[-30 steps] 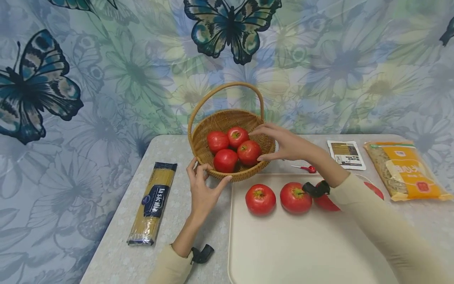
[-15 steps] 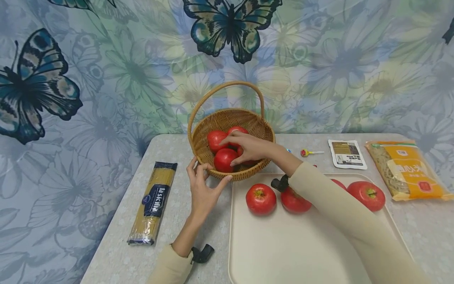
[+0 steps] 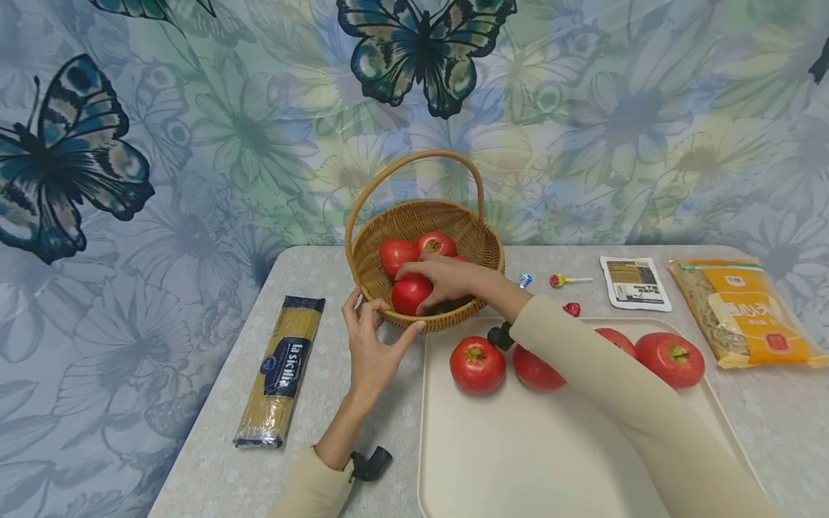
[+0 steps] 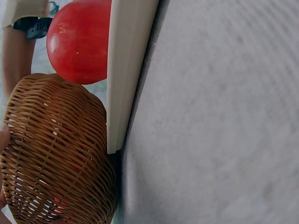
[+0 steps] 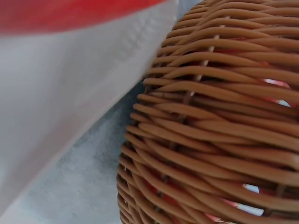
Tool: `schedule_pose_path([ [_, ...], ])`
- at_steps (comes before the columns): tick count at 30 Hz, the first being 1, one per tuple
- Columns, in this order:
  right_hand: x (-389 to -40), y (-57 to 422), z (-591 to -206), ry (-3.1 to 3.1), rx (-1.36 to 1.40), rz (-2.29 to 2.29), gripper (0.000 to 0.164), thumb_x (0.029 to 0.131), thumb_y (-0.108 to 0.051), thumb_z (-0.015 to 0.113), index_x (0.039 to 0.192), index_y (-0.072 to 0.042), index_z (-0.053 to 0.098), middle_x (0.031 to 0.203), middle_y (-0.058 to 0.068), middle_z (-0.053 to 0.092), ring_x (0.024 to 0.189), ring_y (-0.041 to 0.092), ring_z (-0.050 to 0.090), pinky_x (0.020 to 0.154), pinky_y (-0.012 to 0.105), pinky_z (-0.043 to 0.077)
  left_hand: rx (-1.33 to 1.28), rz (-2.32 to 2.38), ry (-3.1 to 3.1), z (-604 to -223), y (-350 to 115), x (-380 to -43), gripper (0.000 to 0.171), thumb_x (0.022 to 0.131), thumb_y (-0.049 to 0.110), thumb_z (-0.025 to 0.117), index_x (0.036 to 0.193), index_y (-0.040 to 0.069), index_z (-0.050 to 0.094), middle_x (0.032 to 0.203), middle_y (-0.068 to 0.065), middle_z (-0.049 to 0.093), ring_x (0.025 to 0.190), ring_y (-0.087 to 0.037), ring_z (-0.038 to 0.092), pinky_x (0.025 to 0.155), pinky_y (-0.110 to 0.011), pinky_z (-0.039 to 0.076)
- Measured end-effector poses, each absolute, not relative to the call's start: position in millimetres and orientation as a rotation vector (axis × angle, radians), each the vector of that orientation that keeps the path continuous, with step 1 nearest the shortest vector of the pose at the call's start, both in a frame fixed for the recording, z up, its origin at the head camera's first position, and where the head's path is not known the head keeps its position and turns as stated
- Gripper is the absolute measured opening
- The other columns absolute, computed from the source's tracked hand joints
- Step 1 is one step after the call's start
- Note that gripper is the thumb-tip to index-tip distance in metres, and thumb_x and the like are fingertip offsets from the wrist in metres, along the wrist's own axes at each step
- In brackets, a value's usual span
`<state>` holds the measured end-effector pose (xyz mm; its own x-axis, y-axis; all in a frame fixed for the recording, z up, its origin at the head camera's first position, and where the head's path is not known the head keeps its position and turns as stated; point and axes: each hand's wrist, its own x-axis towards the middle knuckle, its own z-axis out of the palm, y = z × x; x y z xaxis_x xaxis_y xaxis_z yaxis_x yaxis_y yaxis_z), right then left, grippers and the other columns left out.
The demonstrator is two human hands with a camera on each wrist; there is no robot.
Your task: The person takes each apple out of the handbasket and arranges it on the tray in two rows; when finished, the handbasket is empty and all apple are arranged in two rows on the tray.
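Butterfly-printed cloth [image 3: 259,144] backs the bench [image 3: 214,460]. Right grip [image 3: 450,277] curls, part-closed, round the front apple [image 3: 408,296] in the basket [image 3: 414,214]; left grip [image 3: 374,352], spread wide, holds its near rim. A firm left hold and straight lift should spare the back apples [image 3: 396,253] beyond the right grip.

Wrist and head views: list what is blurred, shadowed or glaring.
Head view: basket reasonably sharp, soft shadow on the tray beside the right sleeve, glints on the pasta pack's lower end. Left wrist view: table soft, basket weave clearer. Right wrist view: apple and tray edge blurred, basket weave much crisper.
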<state>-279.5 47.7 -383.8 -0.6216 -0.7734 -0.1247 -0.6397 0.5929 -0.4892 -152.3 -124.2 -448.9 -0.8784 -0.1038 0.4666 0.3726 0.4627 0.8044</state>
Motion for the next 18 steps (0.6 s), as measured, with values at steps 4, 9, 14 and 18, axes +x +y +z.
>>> schedule_pose_path([
  [4, -279, 45, -383, 2.517, -1.172, -0.538, 0.057, 0.082, -0.023, 0.08, 0.132, -0.022, 0.053, 0.14, 0.01, 0.051, 0.133, 0.031, 0.045, 0.108, 0.051, 0.042, -0.228, -1.412, -2.256, -450, -125, -153, 0.051, 0.077, 0.037, 0.084, 0.104, 0.01, 0.05, 0.153, -0.019, 0.02, 0.148, -0.031, 0.018, 0.098, -0.05, 0.051],
  [9, -279, 50, -383, 2.528, -1.217, -0.62, 0.057, 0.081, -0.024, 0.08, 0.132, -0.023, 0.055, 0.139, 0.007, 0.053, 0.131, 0.03, 0.046, 0.106, 0.05, 0.044, -0.233, -1.415, -2.251, -451, -125, -153, 0.052, 0.076, 0.039, 0.084, 0.104, 0.01, 0.051, 0.153, -0.019, 0.02, 0.147, -0.032, 0.019, 0.097, -0.051, 0.051],
  [14, -276, 67, -373, 2.562, -1.298, -0.838, 0.06, 0.08, -0.026, 0.081, 0.134, -0.024, 0.055, 0.133, 0.006, 0.054, 0.123, 0.026, 0.052, 0.1, 0.046, 0.049, -0.238, -1.419, -2.244, -451, -125, -153, 0.053, 0.076, 0.038, 0.084, 0.104, 0.008, 0.05, 0.153, -0.021, 0.02, 0.146, -0.034, 0.022, 0.098, -0.051, 0.051],
  [18, -269, 84, -353, 2.571, -1.341, -1.004, 0.059, 0.08, -0.025, 0.08, 0.134, -0.023, 0.056, 0.126, 0.005, 0.052, 0.112, 0.021, 0.055, 0.092, 0.04, 0.053, -0.236, -1.416, -2.235, -450, -125, -154, 0.053, 0.076, 0.036, 0.085, 0.104, 0.007, 0.05, 0.152, -0.022, 0.02, 0.146, -0.036, 0.023, 0.097, -0.049, 0.052],
])
